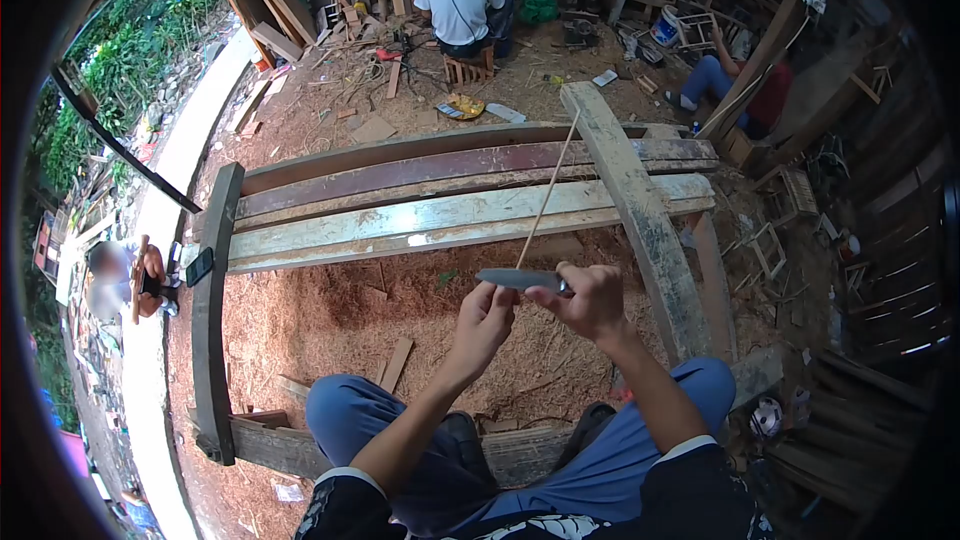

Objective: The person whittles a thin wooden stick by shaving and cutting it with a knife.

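My right hand [592, 302] is closed around the handle of a knife [512, 279], whose broad grey blade points left. Pinched just below the blade, the fingers of my left hand [485, 322] hold the near end of a thin wooden stick [549, 191]. The stick slants away up and to the right, its far end over a thick wooden beam [630, 202]. The blade crosses the stick near my fingers and hides its lowest part. My right thumb lies along the blade close to my left fingertips.
Long planks [420, 217] lie across the wooden frame before me. A phone [201, 267] rests on its left post [212, 340]. Shavings [330, 320] cover the ground. A person in a white shirt [460, 2] sits ahead; others sit at right [765, 100] and left [130, 275].
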A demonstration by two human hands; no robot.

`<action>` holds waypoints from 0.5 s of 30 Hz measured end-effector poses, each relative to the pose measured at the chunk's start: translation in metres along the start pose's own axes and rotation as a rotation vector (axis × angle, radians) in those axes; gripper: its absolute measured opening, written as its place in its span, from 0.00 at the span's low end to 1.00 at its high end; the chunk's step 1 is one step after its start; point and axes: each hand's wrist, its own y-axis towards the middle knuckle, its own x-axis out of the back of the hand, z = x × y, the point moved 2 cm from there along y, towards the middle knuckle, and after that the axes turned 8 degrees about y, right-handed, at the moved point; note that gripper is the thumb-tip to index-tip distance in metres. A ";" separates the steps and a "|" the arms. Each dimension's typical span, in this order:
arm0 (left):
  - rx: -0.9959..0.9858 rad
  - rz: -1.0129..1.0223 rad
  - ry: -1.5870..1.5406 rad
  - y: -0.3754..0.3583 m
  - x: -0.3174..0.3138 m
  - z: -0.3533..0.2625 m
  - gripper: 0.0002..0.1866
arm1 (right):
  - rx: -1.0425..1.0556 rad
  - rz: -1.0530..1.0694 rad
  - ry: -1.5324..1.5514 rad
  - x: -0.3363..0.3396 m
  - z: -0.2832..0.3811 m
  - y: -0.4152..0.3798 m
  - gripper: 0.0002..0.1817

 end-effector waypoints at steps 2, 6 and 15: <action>-0.026 0.033 0.022 0.001 -0.001 0.008 0.10 | 0.029 0.015 0.005 -0.002 0.006 -0.002 0.36; 0.026 0.166 -0.066 -0.003 -0.003 0.001 0.07 | 0.058 0.053 0.025 -0.005 0.014 -0.008 0.36; -0.156 0.239 0.251 -0.009 -0.011 -0.012 0.09 | 0.186 0.077 0.087 0.009 0.008 -0.003 0.36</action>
